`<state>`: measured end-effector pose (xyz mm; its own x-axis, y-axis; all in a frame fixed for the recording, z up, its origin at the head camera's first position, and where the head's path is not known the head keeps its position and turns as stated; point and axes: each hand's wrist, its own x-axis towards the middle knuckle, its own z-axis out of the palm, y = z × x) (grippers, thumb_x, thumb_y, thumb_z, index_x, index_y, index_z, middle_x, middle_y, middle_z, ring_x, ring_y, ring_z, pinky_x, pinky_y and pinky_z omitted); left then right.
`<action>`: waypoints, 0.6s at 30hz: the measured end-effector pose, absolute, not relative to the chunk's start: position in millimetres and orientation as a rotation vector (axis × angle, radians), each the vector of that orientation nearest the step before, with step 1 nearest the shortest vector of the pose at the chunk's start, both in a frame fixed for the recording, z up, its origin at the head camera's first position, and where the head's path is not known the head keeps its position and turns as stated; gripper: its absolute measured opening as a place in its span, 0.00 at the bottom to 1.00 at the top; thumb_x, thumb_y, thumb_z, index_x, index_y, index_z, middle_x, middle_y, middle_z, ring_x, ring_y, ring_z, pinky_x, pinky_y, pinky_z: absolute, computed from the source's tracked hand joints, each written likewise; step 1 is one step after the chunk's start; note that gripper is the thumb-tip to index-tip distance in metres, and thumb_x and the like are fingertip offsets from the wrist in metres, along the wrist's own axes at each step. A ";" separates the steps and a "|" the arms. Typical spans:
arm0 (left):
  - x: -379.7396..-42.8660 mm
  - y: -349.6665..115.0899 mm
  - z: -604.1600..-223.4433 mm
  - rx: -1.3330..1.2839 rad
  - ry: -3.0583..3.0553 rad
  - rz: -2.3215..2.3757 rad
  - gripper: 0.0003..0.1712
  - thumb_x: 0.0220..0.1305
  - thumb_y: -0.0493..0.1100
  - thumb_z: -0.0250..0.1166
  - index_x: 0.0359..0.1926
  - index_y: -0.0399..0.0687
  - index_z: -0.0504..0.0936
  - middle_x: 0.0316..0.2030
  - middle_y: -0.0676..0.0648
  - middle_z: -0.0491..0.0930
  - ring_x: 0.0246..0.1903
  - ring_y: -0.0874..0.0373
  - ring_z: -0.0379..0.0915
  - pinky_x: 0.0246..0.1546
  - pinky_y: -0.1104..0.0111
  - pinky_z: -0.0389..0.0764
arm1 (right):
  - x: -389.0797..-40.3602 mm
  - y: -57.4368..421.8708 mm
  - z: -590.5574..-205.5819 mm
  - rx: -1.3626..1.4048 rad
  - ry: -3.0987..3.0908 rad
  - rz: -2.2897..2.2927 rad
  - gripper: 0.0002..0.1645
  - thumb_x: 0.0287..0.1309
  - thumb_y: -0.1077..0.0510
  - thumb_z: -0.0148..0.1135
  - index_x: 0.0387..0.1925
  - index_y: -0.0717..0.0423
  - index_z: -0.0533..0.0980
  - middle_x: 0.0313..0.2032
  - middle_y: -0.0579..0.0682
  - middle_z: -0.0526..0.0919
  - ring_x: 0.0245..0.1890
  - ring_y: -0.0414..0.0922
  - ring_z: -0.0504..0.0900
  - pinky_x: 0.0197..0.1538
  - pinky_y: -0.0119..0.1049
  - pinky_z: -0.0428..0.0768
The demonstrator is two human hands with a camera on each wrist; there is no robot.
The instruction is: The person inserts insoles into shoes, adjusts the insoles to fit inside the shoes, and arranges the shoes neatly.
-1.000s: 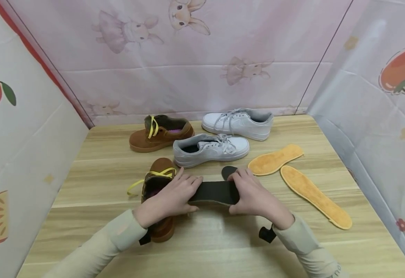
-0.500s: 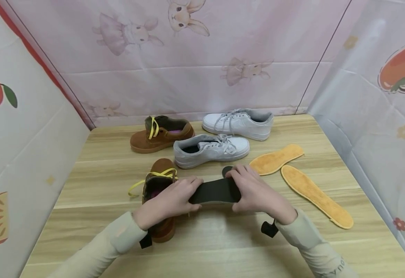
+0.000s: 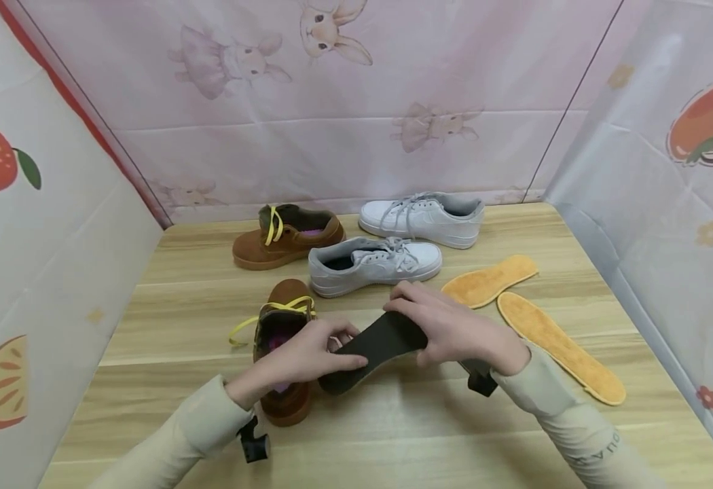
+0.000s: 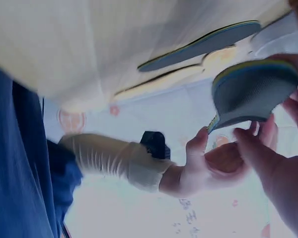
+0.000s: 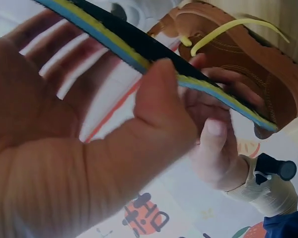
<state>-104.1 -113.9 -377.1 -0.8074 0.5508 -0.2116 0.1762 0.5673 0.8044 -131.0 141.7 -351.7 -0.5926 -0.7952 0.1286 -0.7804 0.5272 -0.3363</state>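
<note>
A black insole [image 3: 387, 343] with a yellow and blue layered edge spans both hands, bent and slanting in the head view. My left hand [image 3: 314, 353] pinches its near left end, thumb on the black face. At the far right end, my right hand [image 3: 454, 329] grips it across its width, fingers over the far edge and thumb at the near one. Its grey underside shows in the left wrist view. Left of it, beneath my left forearm, stands a brown shoe [image 3: 289, 292] with yellow laces. Another insole [image 4: 203, 47] lies on the table, mostly hidden by my right hand in the head view.
A second brown shoe [image 3: 259, 248] and two white sneakers [image 3: 387, 268] [image 3: 424, 221] stand toward the back of the wooden table [image 3: 191, 326]. Two orange insoles [image 3: 491, 282] [image 3: 564, 350] lie to the right. Printed cloth walls [image 3: 332, 156] close off the back and sides.
The held insole has turned from level to slanting, its left end now nearer the body. My left thumb has moved onto its black face. The other black insole's tip has become covered.
</note>
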 end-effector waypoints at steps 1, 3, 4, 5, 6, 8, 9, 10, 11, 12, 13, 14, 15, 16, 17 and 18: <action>-103.5 -113.7 -377.6 0.543 2.304 1.186 0.18 0.55 0.53 0.68 0.45 0.53 0.79 0.35 0.52 0.78 0.32 0.59 0.75 0.32 0.67 0.77 | -131.8 140.7 -347.9 -1.428 2.684 -0.543 0.45 0.22 0.59 0.72 0.54 0.53 0.72 0.52 0.45 0.67 0.51 0.42 0.66 0.52 0.39 0.68; -102.4 -112.4 -379.8 0.489 2.204 1.261 0.16 0.59 0.49 0.66 0.46 0.50 0.79 0.35 0.51 0.79 0.33 0.59 0.77 0.33 0.67 0.77 | -132.7 138.3 -340.0 -1.475 2.638 -0.503 0.45 0.23 0.59 0.72 0.55 0.52 0.72 0.53 0.45 0.67 0.53 0.42 0.65 0.54 0.40 0.67; -101.9 -111.5 -380.8 0.465 2.153 1.300 0.15 0.60 0.47 0.65 0.47 0.49 0.79 0.35 0.50 0.80 0.33 0.58 0.78 0.33 0.66 0.78 | -133.0 137.1 -336.2 -1.495 2.620 -0.481 0.45 0.24 0.60 0.72 0.56 0.52 0.72 0.54 0.45 0.67 0.54 0.43 0.64 0.56 0.41 0.66; -101.3 -110.7 -381.8 0.443 2.100 1.340 0.14 0.60 0.45 0.64 0.47 0.47 0.78 0.36 0.48 0.81 0.33 0.58 0.79 0.34 0.66 0.79 | -133.1 135.8 -332.5 -1.514 2.605 -0.461 0.45 0.24 0.60 0.72 0.56 0.51 0.72 0.54 0.45 0.67 0.55 0.43 0.64 0.57 0.42 0.65; -100.8 -109.7 -382.9 0.428 2.055 1.379 0.14 0.61 0.43 0.63 0.47 0.45 0.78 0.36 0.47 0.82 0.34 0.57 0.80 0.34 0.66 0.79 | -133.1 134.4 -329.4 -1.530 2.592 -0.442 0.45 0.25 0.61 0.71 0.56 0.51 0.72 0.54 0.44 0.67 0.55 0.44 0.64 0.58 0.43 0.64; -99.2 -108.2 -384.7 0.383 1.944 1.471 0.15 0.62 0.40 0.62 0.48 0.41 0.76 0.38 0.45 0.83 0.35 0.55 0.81 0.35 0.64 0.80 | -132.9 131.9 -324.1 -1.552 2.572 -0.410 0.44 0.25 0.63 0.70 0.55 0.49 0.72 0.54 0.44 0.67 0.55 0.45 0.63 0.59 0.45 0.62; -98.4 -107.7 -385.3 0.355 1.885 1.518 0.15 0.62 0.39 0.62 0.49 0.40 0.75 0.39 0.43 0.83 0.36 0.54 0.81 0.36 0.63 0.80 | -132.8 130.8 -322.2 -1.560 2.563 -0.394 0.44 0.25 0.64 0.70 0.55 0.48 0.72 0.54 0.43 0.67 0.55 0.45 0.63 0.59 0.45 0.61; -97.4 -107.4 -385.7 0.326 1.833 1.557 0.15 0.62 0.38 0.62 0.49 0.39 0.74 0.39 0.42 0.83 0.36 0.53 0.81 0.36 0.63 0.81 | -132.8 129.7 -320.9 -1.568 2.555 -0.379 0.44 0.25 0.65 0.69 0.55 0.48 0.72 0.55 0.43 0.67 0.56 0.46 0.63 0.60 0.45 0.60; -96.0 -107.2 -385.9 0.298 1.785 1.592 0.15 0.62 0.37 0.61 0.50 0.38 0.73 0.40 0.41 0.83 0.36 0.53 0.82 0.36 0.62 0.81 | -132.8 128.6 -319.9 -1.573 2.547 -0.366 0.44 0.25 0.65 0.68 0.55 0.47 0.72 0.55 0.43 0.67 0.56 0.46 0.63 0.61 0.46 0.59; -94.5 -107.2 -386.3 0.275 1.745 1.622 0.15 0.62 0.36 0.61 0.50 0.37 0.73 0.40 0.40 0.83 0.36 0.52 0.82 0.35 0.61 0.81 | -132.8 127.7 -319.6 -1.573 2.539 -0.357 0.44 0.25 0.66 0.68 0.55 0.47 0.72 0.55 0.43 0.67 0.56 0.47 0.63 0.61 0.46 0.58; -93.0 -107.3 -386.7 0.254 1.714 1.648 0.15 0.62 0.36 0.61 0.49 0.37 0.73 0.40 0.39 0.83 0.36 0.52 0.82 0.35 0.60 0.81 | -132.9 126.8 -319.3 -1.573 2.533 -0.350 0.45 0.25 0.66 0.68 0.56 0.46 0.72 0.55 0.43 0.67 0.57 0.47 0.62 0.61 0.46 0.58; -91.7 -107.5 -387.0 0.237 1.694 1.668 0.15 0.62 0.36 0.61 0.49 0.37 0.72 0.40 0.39 0.83 0.36 0.52 0.82 0.35 0.60 0.81 | -133.2 126.1 -319.5 -1.576 2.525 -0.349 0.45 0.26 0.66 0.67 0.57 0.46 0.71 0.56 0.43 0.66 0.57 0.47 0.62 0.62 0.46 0.57; -90.0 -107.8 -387.3 0.222 1.681 1.686 0.16 0.61 0.36 0.62 0.49 0.37 0.72 0.39 0.39 0.83 0.36 0.51 0.82 0.35 0.60 0.81 | -133.8 125.5 -320.2 -1.577 2.518 -0.350 0.46 0.26 0.67 0.67 0.57 0.46 0.71 0.56 0.43 0.66 0.57 0.48 0.62 0.62 0.46 0.56; -88.2 -108.2 -387.3 0.210 1.672 1.702 0.16 0.61 0.36 0.62 0.49 0.37 0.72 0.39 0.39 0.83 0.35 0.51 0.82 0.34 0.59 0.81 | -134.4 125.3 -321.1 -1.580 2.513 -0.355 0.47 0.26 0.67 0.66 0.58 0.46 0.70 0.57 0.43 0.66 0.58 0.48 0.61 0.63 0.47 0.56; -86.3 -108.7 -387.3 0.201 1.666 1.719 0.16 0.61 0.36 0.62 0.49 0.37 0.72 0.39 0.38 0.83 0.35 0.51 0.82 0.34 0.59 0.81 | -135.0 125.2 -322.0 -1.582 2.509 -0.366 0.48 0.26 0.68 0.65 0.59 0.46 0.69 0.58 0.44 0.66 0.59 0.47 0.61 0.63 0.47 0.55; -84.6 -109.2 -387.6 0.192 1.664 1.737 0.16 0.61 0.36 0.62 0.49 0.37 0.73 0.39 0.38 0.83 0.35 0.52 0.82 0.34 0.59 0.81 | -135.6 125.5 -322.7 -1.586 2.509 -0.382 0.48 0.26 0.68 0.65 0.60 0.46 0.68 0.58 0.44 0.66 0.59 0.47 0.61 0.64 0.47 0.54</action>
